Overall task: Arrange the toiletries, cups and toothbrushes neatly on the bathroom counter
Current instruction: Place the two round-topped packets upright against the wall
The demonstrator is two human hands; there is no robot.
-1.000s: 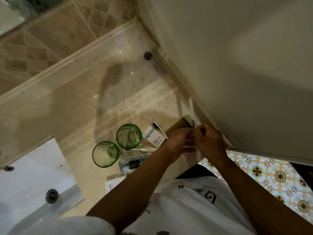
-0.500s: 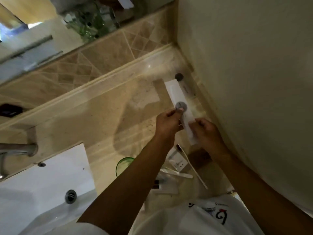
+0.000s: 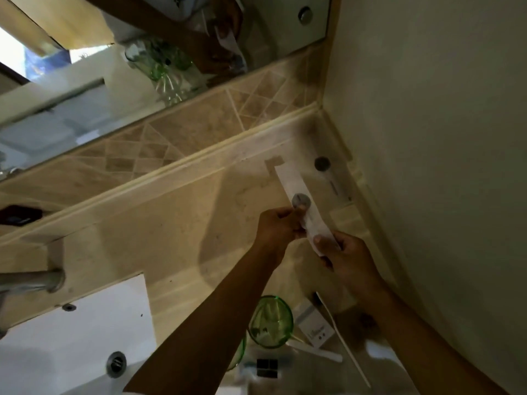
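Spanning beige counter (image 3: pixel 171 238): white packet (image 3: pixel 302 201) pinched by left hand (image 3: pixel 278 226) and right hand (image 3: pixel 346 258); mirror (image 3: pixel 114 81) beyond, sink (image 3: pixel 79 332) left.

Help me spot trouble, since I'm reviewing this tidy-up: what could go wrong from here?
Both forearms reach over the green glass near the counter's front; pulling back could knock it over. The white packet, pinched between the left hand and right hand, might crowd the other packet already lying in the corner by the wall.
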